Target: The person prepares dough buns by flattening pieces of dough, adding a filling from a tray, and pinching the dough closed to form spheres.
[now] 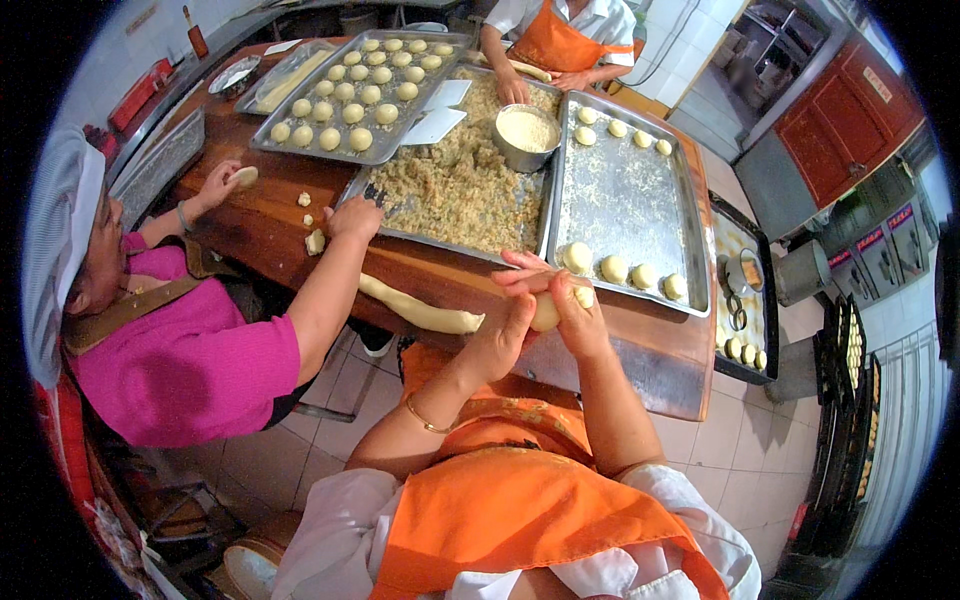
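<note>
My left hand (508, 328) and my right hand (580, 318) come together over the near table edge, both closed round a pale dough ball (545, 313). A small bit of dough (584, 296) shows at the top of my right hand. Just beyond, a metal tray (630, 222) has several round dough balls (614, 268) along its near edge and more at its far end, with crumbs scattered between. Left of my hands, a long dough roll (420, 306) lies on the wooden table. Crumbly brown filling (455, 185) covers another tray, where a metal bowl (525, 150) of pale crumbs sits.
At left, a person in a pink top (200, 370) holds dough and reaches toward the filling. Across the table, another person in an orange apron (565, 40) has a hand at the filling. A full tray of dough balls (352, 112) stands far left; a black tray (745, 370) is at right.
</note>
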A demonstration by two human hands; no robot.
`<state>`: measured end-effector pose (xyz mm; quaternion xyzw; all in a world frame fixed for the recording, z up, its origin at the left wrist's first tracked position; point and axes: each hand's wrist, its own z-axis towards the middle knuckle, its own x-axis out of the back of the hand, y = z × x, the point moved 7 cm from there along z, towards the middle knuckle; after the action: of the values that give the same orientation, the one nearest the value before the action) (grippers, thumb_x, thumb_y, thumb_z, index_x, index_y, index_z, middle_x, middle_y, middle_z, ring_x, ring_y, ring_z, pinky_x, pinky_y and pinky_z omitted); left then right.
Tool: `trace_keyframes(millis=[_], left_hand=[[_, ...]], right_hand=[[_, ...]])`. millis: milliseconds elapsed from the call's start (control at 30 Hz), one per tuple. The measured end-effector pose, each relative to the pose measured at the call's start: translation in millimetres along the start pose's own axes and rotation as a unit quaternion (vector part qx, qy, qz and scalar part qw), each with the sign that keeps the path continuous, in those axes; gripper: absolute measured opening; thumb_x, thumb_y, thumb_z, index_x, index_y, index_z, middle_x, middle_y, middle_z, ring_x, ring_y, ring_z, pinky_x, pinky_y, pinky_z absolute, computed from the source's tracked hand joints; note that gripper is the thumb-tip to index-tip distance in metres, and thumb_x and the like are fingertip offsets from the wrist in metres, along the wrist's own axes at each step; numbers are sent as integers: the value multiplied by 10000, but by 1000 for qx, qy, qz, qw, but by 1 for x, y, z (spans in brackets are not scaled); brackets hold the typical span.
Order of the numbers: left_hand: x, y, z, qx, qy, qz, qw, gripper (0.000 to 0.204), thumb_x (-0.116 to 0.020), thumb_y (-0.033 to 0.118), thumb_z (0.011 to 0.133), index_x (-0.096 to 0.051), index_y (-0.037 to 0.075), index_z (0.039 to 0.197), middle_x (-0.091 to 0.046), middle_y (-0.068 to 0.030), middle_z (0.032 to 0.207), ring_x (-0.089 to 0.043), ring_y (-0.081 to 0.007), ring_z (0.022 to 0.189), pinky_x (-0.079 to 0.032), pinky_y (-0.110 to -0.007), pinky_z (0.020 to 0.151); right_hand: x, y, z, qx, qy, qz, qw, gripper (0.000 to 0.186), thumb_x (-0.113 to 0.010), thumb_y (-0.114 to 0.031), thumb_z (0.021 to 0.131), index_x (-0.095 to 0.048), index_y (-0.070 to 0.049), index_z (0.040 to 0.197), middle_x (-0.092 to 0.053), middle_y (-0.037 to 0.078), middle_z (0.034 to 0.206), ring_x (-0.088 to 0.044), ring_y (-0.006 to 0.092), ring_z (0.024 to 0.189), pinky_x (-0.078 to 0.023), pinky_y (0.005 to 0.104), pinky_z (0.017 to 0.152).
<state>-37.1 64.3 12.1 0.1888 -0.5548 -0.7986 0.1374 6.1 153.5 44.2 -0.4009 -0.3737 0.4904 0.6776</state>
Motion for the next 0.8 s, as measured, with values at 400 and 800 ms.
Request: trace_keyframes(millis=[400, 800], left_hand=[[-8, 9, 0, -10, -4, -22, 1000, 607, -386, 550, 1057, -457, 44, 1384, -546, -98, 1129, -576, -153, 1073, -510, -314, 862], [-6, 12, -2, -68, -12, 108, 992, 580, -406, 491, 1065, -444, -3, 1367, -599, -186, 1207, -594, -300, 1159, -468, -424, 976]], right_hand=[[3, -2, -3, 13, 24, 116, 993, 673, -296, -538, 1070, -723, -23, 1146, -503, 201, 1475, -428, 353, 1407, -238, 505, 1205], [2, 3, -11, -14, 68, 167, 984, 680, -285, -507, 1081, -734, 1, 1027, -587, 207, 1378, -427, 369, 1405, -273, 507, 1192]])
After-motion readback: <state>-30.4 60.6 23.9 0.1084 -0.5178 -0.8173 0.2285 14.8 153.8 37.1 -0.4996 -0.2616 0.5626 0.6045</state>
